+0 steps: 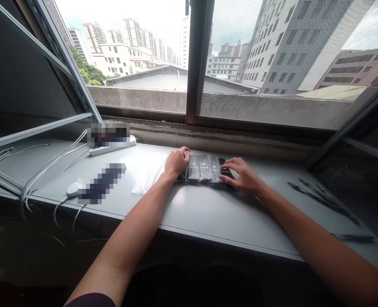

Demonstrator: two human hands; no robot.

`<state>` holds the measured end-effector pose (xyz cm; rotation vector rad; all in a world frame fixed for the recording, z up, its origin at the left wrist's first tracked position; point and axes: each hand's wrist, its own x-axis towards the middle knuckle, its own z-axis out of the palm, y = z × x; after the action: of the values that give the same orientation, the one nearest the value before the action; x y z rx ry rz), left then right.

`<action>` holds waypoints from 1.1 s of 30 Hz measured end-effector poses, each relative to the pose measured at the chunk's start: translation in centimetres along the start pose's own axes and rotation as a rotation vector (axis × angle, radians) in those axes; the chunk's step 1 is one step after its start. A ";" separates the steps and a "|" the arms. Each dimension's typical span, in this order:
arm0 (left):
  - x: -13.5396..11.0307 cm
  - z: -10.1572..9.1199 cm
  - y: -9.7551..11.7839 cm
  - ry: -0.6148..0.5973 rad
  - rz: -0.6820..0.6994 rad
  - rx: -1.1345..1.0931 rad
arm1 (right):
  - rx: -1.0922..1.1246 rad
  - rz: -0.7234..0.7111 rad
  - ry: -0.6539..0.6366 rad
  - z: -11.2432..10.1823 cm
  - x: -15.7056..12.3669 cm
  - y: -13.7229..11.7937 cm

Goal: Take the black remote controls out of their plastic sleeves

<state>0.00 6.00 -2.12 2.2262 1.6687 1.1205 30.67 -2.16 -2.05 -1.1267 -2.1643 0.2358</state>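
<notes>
Several remote controls (204, 168) in clear plastic sleeves lie side by side in a row on the desk, with a black gridded surface (224, 164) showing at the row's right end. My left hand (177, 163) rests at the left end, its fingers curled together; what they hold, if anything, is hidden. At the right end, my right hand (241, 175) has its thumb and fingertips curved onto the edge of the rightmost remote control (215, 169). A crumpled sheet of clear plastic (147, 181) lies left of my left hand.
On the left are a white power strip (113, 149), white cables (44, 170), a white round-headed device (72, 189) and a blurred-out object (102, 183). Dark cables (326, 198) lie at right. A window frame (195, 85) rises behind the desk (208, 213).
</notes>
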 end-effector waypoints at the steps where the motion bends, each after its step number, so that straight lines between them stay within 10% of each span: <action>1: 0.0 0.0 0.1 -0.002 0.005 -0.002 | 0.044 -0.042 -0.050 -0.1 0.0 -0.3; 19: -0.9 -0.3 3.0 0.060 0.217 -0.122 | 0.095 -0.194 -0.157 0.6 0.1 -2.3; 25: -1.4 0.0 4.1 -0.081 0.292 -0.188 | 0.005 -0.208 -0.012 -0.8 0.0 -2.7; 33: -2.3 0.2 5.4 -0.184 0.365 -0.022 | -0.041 -0.213 -0.141 0.6 -0.3 -1.7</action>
<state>4.03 2.06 -0.52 2.5981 1.2060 0.9561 29.27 -3.39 -1.91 -0.9156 -2.4038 0.1800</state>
